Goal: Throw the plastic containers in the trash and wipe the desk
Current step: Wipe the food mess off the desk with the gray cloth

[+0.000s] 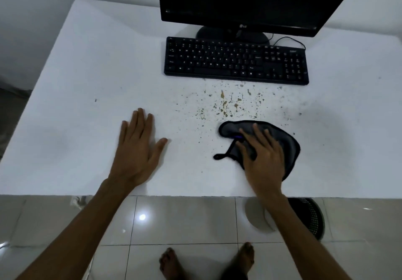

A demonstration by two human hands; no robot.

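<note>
Right hand [264,158] presses flat, fingers spread, on the dark cloth [280,140]; crumbs [226,103] lie at its eleven o'clock on the desk [87,84].

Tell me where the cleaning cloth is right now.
In the head view the cloth lies on the white desk, right of center near the front edge, under the right hand, just below the crumbs in front of the keyboard.

The right hand [264,153] presses flat, fingers spread, on a dark grey cloth [287,142] on the white table [87,73]. Brown crumbs and stains [224,103] lie just beyond its fingertips. The left hand [138,147] rests flat, well apart.
</note>
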